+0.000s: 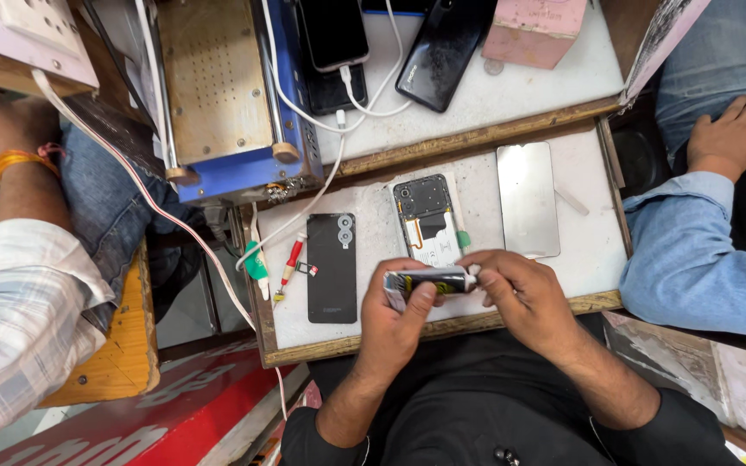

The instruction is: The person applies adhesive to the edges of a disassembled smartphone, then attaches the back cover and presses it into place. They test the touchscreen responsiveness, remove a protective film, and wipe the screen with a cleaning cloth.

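Note:
My left hand (401, 306) grips a small flat black part with yellow marks, likely a phone battery (429, 282), over the near edge of a white work tray (584, 250). My right hand (515, 289) pinches the battery's right end. Just beyond my hands lies an opened phone (427, 220) with its insides showing. A black back cover (331, 267) rests to the left of it, camera holes up. A grey phone screen panel (527, 198) lies to the right.
A red screwdriver (289, 267) and a green-tipped tool (256, 263) lie at the tray's left. Behind stand a blue heating machine (226, 95), two phones (331, 33) on white cables and a pink box (535, 30). Other people sit at left (19, 285) and right (701, 250).

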